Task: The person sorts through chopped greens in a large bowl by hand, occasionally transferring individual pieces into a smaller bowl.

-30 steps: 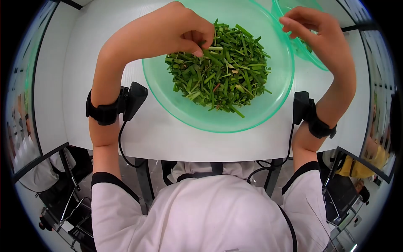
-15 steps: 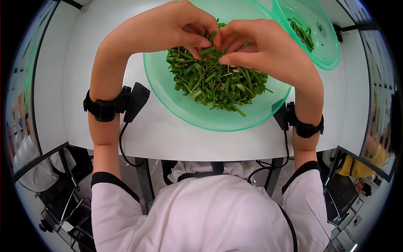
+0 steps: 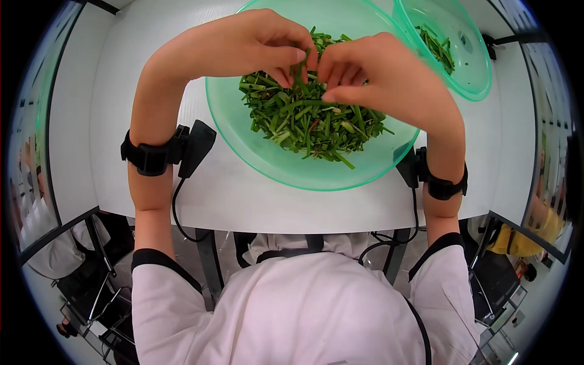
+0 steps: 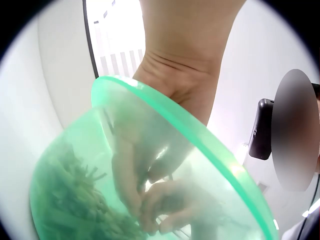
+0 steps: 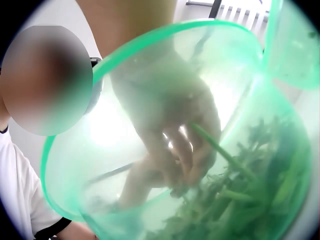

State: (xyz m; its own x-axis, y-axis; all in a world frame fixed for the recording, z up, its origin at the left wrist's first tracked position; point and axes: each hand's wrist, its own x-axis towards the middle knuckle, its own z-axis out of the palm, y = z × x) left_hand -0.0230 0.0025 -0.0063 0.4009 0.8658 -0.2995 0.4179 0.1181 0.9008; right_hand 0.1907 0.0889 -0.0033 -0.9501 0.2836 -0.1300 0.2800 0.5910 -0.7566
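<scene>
A heap of chopped green stems (image 3: 322, 131) fills the middle of a large translucent green bowl (image 3: 243, 155). Over the heap's far left side, my left hand (image 3: 274, 45) pinches a few of the stem pieces between thumb and fingers. My right hand (image 3: 386, 76) reaches in from the right, fingers bent, fingertips close to those of the left. One stem piece runs right up to its thumb; I cannot tell whether it pinches any. Through the bowl's wall (image 4: 165, 120) in the left wrist view, both hands' fingers show blurred.
A smaller green bowl (image 3: 483, 85) stands at the far right behind the large one, with some stem pieces (image 3: 438, 52) in it. Both bowls are on a white table (image 3: 292, 213). Black wrist cameras (image 3: 198, 146) with cables sit on both forearms.
My right hand has moved left, from the small bowl's near edge to the heap beside the left hand. The left hand has stayed over the heap with its fingers shifting slightly.
</scene>
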